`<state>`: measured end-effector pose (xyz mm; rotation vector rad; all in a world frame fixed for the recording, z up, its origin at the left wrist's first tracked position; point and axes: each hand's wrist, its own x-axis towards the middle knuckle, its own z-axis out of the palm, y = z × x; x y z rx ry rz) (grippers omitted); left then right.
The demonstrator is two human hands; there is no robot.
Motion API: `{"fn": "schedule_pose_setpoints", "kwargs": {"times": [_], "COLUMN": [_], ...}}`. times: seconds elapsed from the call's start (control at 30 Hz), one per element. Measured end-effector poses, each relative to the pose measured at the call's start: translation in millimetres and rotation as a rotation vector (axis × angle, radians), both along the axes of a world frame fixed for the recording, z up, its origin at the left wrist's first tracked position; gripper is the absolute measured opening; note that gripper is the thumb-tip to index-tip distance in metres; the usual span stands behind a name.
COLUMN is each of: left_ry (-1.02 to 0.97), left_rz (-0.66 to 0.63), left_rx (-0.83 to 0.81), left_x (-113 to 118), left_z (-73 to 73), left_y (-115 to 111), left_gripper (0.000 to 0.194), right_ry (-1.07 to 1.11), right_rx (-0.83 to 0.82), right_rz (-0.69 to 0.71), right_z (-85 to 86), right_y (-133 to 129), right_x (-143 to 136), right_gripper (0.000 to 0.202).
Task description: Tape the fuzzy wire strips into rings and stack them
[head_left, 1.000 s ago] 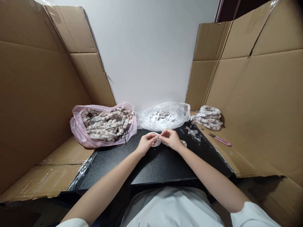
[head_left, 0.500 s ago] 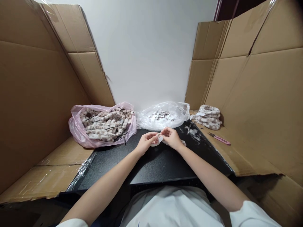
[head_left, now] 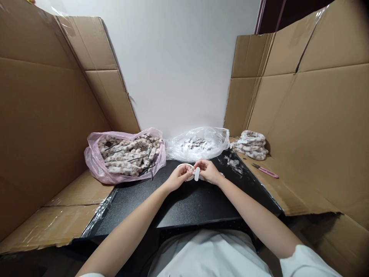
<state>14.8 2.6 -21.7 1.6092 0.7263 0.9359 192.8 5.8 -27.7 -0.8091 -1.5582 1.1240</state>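
My left hand (head_left: 176, 180) and my right hand (head_left: 210, 173) meet over the black tabletop, thumbs and fingers pinched close together. A small white tag with rounded ends (head_left: 197, 174) stands out at my right fingertips. What my left fingertips pinch is too small and covered to make out. Behind my left fingers shows the rim of a white ring-shaped thing (head_left: 185, 165), mostly hidden by the hand. A bit of pale fluffy material (head_left: 222, 174) peeks out beside my right wrist, the rest of it concealed.
A pink plastic bag (head_left: 93, 163) of spotted furry bands with dark cords lies left. A clear bag (head_left: 217, 140) of white tags sits at the back. Right are stacked furry bands (head_left: 253, 145), pink-handled snips (head_left: 266, 171) and loose fluff (head_left: 235, 164). Cardboard walls (head_left: 323, 127) flank both sides.
The white tag has turned from a slanted view to upright, showing its full length. My hands stay close together; the whole view has shifted slightly.
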Motion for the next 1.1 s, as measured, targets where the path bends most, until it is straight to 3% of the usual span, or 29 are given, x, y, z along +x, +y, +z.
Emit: {"fn": "schedule_pose_setpoints", "kwargs": {"times": [0.2,0.33,0.5,0.7,0.9,1.1], "left_ry": [0.034,0.04,-0.036,-0.167,-0.129,-0.134], "left_rz": [0.037,0.048,0.108,0.197,0.126,0.217], "left_rx": [0.083,0.096,0.036,-0.038,-0.029,-0.015], "left_x": [1.3,-0.8,-4.1,-4.4,-4.4,-5.1], "left_z": [-3.9,-0.4,7.1,1.2,-3.3,-5.0], "left_y": [1.5,3.0,4.1,8.6,9.4,11.1], "left_gripper": [0.037,0.034,0.037,0.035,0.039,0.031], "right_ry": [-0.282,-0.324,-0.339,-0.46,-0.412,-0.288], "right_rx": [0.411,0.503,0.398,0.33,0.341,0.273], "right_rz": [-0.089,-0.149,-0.193,-0.149,-0.163,-0.24], "right_z": [7.1,8.7,8.7,10.0,10.5,9.1], "right_y": [-7.6,-8.5,-8.6,-7.4,-7.8,-8.3], "right_x": [-0.8,-0.1,1.8,4.7,4.5,2.3], "right_gripper": [0.015,0.01,0.018,0.013,0.009,0.019]}}
